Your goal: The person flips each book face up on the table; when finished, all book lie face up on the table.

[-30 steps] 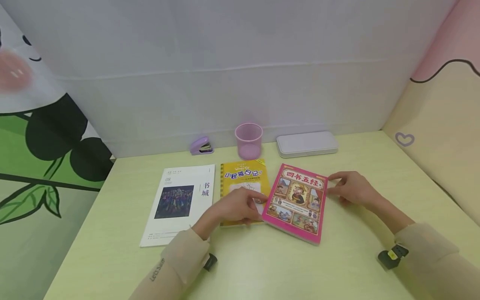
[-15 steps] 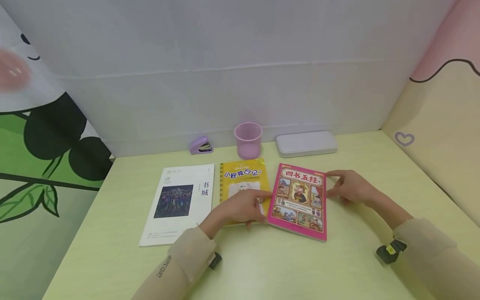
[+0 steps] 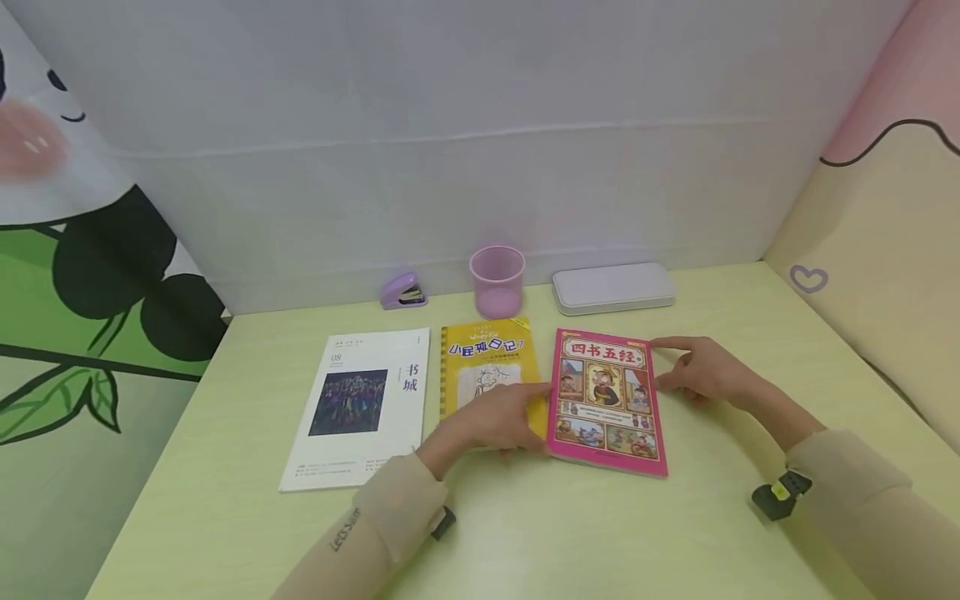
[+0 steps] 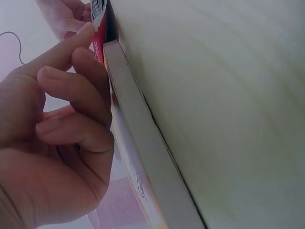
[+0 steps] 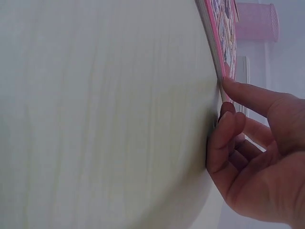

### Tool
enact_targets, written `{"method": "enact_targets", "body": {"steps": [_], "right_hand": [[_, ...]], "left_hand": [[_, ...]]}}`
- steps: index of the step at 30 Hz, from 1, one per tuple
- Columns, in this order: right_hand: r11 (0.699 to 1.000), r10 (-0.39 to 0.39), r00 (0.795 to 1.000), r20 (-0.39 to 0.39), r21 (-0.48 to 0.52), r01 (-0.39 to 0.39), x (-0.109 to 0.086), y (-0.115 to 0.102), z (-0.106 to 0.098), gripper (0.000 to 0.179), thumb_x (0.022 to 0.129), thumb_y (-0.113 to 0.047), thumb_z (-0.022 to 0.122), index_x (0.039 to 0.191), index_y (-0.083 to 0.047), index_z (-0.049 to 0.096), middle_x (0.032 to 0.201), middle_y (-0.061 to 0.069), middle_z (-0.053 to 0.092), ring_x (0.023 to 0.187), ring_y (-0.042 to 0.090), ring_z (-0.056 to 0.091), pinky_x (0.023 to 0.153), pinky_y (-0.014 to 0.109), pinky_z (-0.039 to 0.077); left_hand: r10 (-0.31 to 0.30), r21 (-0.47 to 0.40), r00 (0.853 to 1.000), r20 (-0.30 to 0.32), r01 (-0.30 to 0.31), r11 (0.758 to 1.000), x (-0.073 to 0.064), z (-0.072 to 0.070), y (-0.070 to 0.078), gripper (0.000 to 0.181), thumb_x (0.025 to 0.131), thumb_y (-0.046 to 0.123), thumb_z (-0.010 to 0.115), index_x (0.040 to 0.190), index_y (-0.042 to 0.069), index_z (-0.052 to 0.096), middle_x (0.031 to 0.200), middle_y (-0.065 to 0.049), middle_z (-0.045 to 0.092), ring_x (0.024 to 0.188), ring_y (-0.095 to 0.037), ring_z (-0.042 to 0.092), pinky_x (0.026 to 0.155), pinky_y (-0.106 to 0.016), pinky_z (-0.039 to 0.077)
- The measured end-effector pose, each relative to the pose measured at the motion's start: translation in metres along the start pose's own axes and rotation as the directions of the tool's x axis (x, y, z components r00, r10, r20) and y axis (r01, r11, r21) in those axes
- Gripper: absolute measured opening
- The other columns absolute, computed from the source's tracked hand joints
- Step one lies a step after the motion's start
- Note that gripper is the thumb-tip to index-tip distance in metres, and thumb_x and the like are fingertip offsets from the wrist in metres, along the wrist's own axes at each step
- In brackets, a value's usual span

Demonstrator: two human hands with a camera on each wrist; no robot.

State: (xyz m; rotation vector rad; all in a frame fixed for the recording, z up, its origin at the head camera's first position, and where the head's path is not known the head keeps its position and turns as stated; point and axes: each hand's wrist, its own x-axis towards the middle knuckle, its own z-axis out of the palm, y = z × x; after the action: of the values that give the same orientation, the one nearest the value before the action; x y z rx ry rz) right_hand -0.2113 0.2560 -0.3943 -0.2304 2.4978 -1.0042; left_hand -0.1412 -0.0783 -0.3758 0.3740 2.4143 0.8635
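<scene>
A pink comic-style book lies flat on the table between both hands, its cover facing up. My left hand reaches over the yellow book and touches the pink book's left edge with extended index finger and thumb. In the left wrist view its other fingers are bent beside the yellow book. At the pink book's upper right side, my right hand touches the edge. The right wrist view has one digit's tip against that edge, the other fingers bent near the tabletop.
A white magazine lies left of the yellow book. Along the back stand a purple stapler, a pink cup and a pale pencil case. A white cloth hangs behind the table.
The pink book has shifted right and turned from a tilt to nearly straight. My left hand has followed it right; my right hand stays at its right edge.
</scene>
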Motion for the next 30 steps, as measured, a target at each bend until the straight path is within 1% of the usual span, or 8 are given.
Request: {"method": "enact_targets", "body": {"steps": [1, 4, 8, 15, 19, 25, 27, 30], "right_hand": [[1.000, -0.004, 1.000, -0.003, 0.002, 0.004, 0.000, 0.000, 0.000, 0.077, 0.095, -0.021, 0.077, 0.161, -0.002, 0.041, 0.071, 0.002, 0.050, 0.060, 0.018, 0.049, 0.054, 0.029, 0.043], [1.000, -0.013, 1.000, -0.005, 0.003, 0.013, -0.001, 0.001, 0.000, 0.075, 0.096, -0.020, 0.077, 0.160, -0.002, 0.042, 0.068, 0.001, 0.049, 0.057, 0.017, 0.047, 0.053, 0.028, 0.042], [1.000, -0.014, 1.000, 0.027, -0.012, 0.014, -0.001, 0.004, -0.003, 0.080, 0.095, -0.025, 0.079, 0.162, -0.005, 0.040, 0.062, -0.002, 0.045, 0.054, 0.015, 0.044, 0.052, 0.027, 0.040], [1.000, -0.029, 0.994, 0.108, 0.010, 0.028, -0.002, 0.008, -0.006, 0.089, 0.095, -0.026, 0.079, 0.167, -0.009, 0.030, 0.064, -0.002, 0.041, 0.054, 0.015, 0.042, 0.052, 0.027, 0.039], [0.999, -0.029, 0.993, 0.116, 0.016, 0.027, -0.002, 0.008, -0.008, 0.089, 0.095, -0.025, 0.079, 0.167, -0.010, 0.029, 0.064, -0.002, 0.041, 0.054, 0.016, 0.042, 0.053, 0.027, 0.039], [1.000, -0.020, 0.993, 0.116, 0.013, 0.019, -0.001, 0.008, -0.010, 0.085, 0.097, -0.024, 0.077, 0.166, -0.009, 0.031, 0.063, -0.002, 0.043, 0.053, 0.015, 0.043, 0.052, 0.027, 0.040], [1.000, -0.014, 0.993, 0.114, 0.018, 0.012, 0.000, 0.007, -0.010, 0.083, 0.097, -0.024, 0.076, 0.166, -0.008, 0.032, 0.063, -0.002, 0.043, 0.053, 0.015, 0.043, 0.052, 0.027, 0.040], [1.000, -0.013, 0.994, 0.107, 0.029, 0.010, 0.000, 0.006, -0.010, 0.080, 0.098, -0.024, 0.075, 0.165, -0.007, 0.034, 0.064, -0.001, 0.044, 0.053, 0.016, 0.043, 0.052, 0.027, 0.040]], "left_hand": [[0.002, 0.001, 1.000, -0.001, -0.002, 1.000, 0.000, 0.000, 0.001, 0.092, 0.084, 0.022, 0.090, 0.163, 0.022, 0.043, 0.134, -0.010, 0.063, 0.051, -0.016, 0.057, 0.051, -0.030, 0.053], [-0.005, -0.009, 1.000, 0.008, 0.005, 1.000, 0.000, 0.002, 0.004, 0.095, 0.084, 0.020, 0.090, 0.164, 0.020, 0.040, 0.112, -0.008, 0.071, 0.053, -0.017, 0.059, 0.052, -0.031, 0.054], [-0.020, -0.006, 1.000, 0.021, 0.020, 1.000, 0.000, 0.004, 0.010, 0.097, 0.085, 0.019, 0.090, 0.166, 0.020, 0.036, 0.085, -0.005, 0.069, 0.054, -0.017, 0.061, 0.051, -0.030, 0.054], [-0.042, 0.019, 0.999, 0.017, 0.042, 0.999, 0.003, 0.005, 0.014, 0.100, 0.084, 0.021, 0.091, 0.166, 0.020, 0.036, 0.091, -0.004, 0.067, 0.055, -0.018, 0.063, 0.050, -0.029, 0.053], [-0.046, 0.031, 0.999, 0.007, 0.046, 0.998, 0.003, 0.005, 0.016, 0.100, 0.082, 0.022, 0.092, 0.166, 0.020, 0.037, 0.094, -0.003, 0.066, 0.054, -0.018, 0.061, 0.050, -0.029, 0.052], [-0.054, 0.055, 0.999, -0.004, 0.054, 0.997, 0.005, 0.006, 0.020, 0.099, 0.083, 0.024, 0.092, 0.165, 0.019, 0.038, 0.093, -0.004, 0.067, 0.052, -0.016, 0.058, 0.049, -0.028, 0.050], [-0.055, 0.067, 0.998, -0.008, 0.055, 0.996, 0.005, 0.006, 0.021, 0.099, 0.083, 0.025, 0.092, 0.165, 0.019, 0.038, 0.102, -0.006, 0.069, 0.052, -0.016, 0.057, 0.049, -0.028, 0.050], [-0.056, 0.075, 0.998, -0.016, 0.057, 0.996, 0.006, 0.007, 0.022, 0.098, 0.083, 0.025, 0.092, 0.165, 0.019, 0.038, 0.122, -0.009, 0.066, 0.054, -0.016, 0.059, 0.050, -0.029, 0.051]]}}
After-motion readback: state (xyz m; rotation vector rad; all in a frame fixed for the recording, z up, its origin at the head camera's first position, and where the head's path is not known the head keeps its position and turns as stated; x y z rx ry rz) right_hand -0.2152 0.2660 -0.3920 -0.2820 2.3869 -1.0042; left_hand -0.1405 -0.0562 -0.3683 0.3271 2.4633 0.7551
